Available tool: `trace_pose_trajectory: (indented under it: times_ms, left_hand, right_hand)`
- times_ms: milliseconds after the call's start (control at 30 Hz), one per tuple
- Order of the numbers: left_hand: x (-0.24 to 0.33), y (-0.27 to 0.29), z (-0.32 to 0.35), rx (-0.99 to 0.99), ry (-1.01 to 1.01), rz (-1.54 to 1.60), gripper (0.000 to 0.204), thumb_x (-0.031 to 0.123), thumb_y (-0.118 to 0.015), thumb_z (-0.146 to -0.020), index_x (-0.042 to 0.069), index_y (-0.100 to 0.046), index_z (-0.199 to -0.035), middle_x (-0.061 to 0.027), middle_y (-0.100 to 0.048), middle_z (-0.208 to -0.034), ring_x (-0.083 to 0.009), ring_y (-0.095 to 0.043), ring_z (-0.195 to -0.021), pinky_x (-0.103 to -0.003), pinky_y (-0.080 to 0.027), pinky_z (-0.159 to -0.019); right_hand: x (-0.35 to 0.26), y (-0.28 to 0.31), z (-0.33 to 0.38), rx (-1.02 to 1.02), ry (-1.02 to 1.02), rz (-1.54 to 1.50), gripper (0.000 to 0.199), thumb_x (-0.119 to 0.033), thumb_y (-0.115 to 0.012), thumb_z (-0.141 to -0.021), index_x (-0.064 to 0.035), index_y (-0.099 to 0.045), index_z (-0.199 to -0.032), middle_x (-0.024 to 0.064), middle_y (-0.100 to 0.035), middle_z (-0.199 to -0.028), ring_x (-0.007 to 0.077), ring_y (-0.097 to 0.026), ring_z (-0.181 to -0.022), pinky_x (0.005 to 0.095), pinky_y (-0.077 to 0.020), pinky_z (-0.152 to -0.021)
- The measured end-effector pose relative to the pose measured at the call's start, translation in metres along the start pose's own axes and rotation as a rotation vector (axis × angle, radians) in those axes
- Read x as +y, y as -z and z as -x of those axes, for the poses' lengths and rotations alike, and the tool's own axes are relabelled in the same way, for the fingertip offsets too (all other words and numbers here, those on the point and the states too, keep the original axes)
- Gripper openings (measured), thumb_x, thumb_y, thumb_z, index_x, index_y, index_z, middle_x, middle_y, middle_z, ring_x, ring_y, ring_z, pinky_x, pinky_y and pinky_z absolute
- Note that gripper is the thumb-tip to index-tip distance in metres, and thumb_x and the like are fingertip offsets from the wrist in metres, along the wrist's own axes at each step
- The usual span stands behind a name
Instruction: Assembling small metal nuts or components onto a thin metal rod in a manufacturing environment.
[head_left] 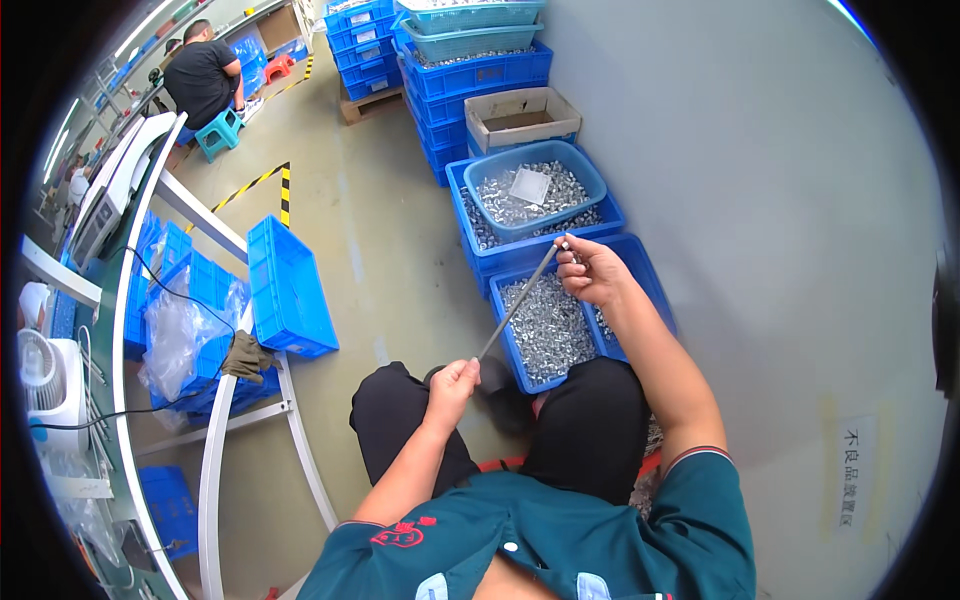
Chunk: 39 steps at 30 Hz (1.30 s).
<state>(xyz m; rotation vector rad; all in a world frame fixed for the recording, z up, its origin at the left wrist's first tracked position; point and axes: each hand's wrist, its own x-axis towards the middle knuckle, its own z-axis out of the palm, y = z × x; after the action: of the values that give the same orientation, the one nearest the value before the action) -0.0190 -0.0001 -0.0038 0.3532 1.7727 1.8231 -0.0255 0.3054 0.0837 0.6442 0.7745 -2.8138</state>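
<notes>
A thin grey rod [517,302] slants upward from my left hand [455,392] to my right hand [594,272]. The left fingers are closed round its lower end. At the upper end, my right fingertips pinch a small shiny metal part [564,244], touching or very near the rod's tip; I cannot tell whether it is threaded on. Below the rod stands a blue divided bin [507,345], in front of my knees. Many small silver metal pieces [548,335] fill its left compartment, and some lie in the right one, partly hidden by my right forearm.
Beyond the bin, a light-blue basket [590,168] of metal pieces rests on a blue crate [480,262]. A cardboard box [525,103] and stacked crates [436,108] line the grey wall [760,250]. Left are a workbench [150,500] and an upright blue crate [290,285]. A seated person [200,85] is far left.
</notes>
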Motion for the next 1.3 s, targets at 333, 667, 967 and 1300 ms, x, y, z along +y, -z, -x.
trace_pose_trajectory:
  times_ms: [333, 667, 967, 1300]
  left_hand:
    - [-0.004, 0.006, 0.002, 0.01, -0.067, -0.076, 0.034, 0.024, -0.054, -0.089, 0.004, -0.05, -0.062, 0.0044, -0.04, -0.055, -0.0038, -0.035, -0.053, -0.021, -0.029, -0.048]
    - [-0.003, -0.001, 0.0, 0.072, -0.123, -0.018, 0.033, 0.026, -0.054, -0.09, 0.006, -0.05, -0.064, 0.0057, -0.039, -0.055, -0.003, -0.033, -0.051, -0.02, -0.027, -0.047]
    - [0.006, -0.002, 0.0, 0.057, -0.078, 0.023, 0.035, 0.029, -0.052, -0.091, 0.007, -0.05, -0.064, 0.0065, -0.038, -0.054, -0.0022, -0.032, -0.049, -0.02, -0.024, -0.045]
    - [-0.007, 0.003, 0.001, 0.079, -0.12, -0.121, 0.035, 0.026, -0.056, -0.089, 0.003, -0.051, -0.063, 0.0029, -0.043, -0.056, -0.0054, -0.036, -0.054, -0.023, -0.033, -0.05]
  right_hand:
    - [0.006, -0.033, 0.014, 0.106, 0.02, 0.205, 0.018, -0.022, -0.055, -0.088, -0.0052, -0.056, -0.082, -0.0035, -0.042, -0.061, 0.0028, -0.031, -0.045, 0.0161, -0.0214, -0.037]
    - [0.018, -0.054, 0.023, 0.022, 0.162, 0.429, 0.024, -0.026, -0.051, -0.091, -0.0037, -0.058, -0.097, -0.0031, -0.044, -0.066, 0.0027, -0.031, -0.048, 0.0155, -0.0231, -0.039]
    - [0.017, -0.034, 0.017, 0.146, 0.052, 0.403, 0.022, -0.026, -0.059, -0.087, -0.0051, -0.053, -0.089, -0.0011, -0.045, -0.065, 0.0026, -0.032, -0.046, 0.0155, -0.0213, -0.037]
    - [0.013, -0.041, 0.018, 0.202, 0.134, 0.139, 0.02, -0.022, -0.051, -0.091, -0.0034, -0.054, -0.097, -0.0015, -0.043, -0.065, 0.0044, -0.034, -0.048, 0.016, -0.0246, -0.038]
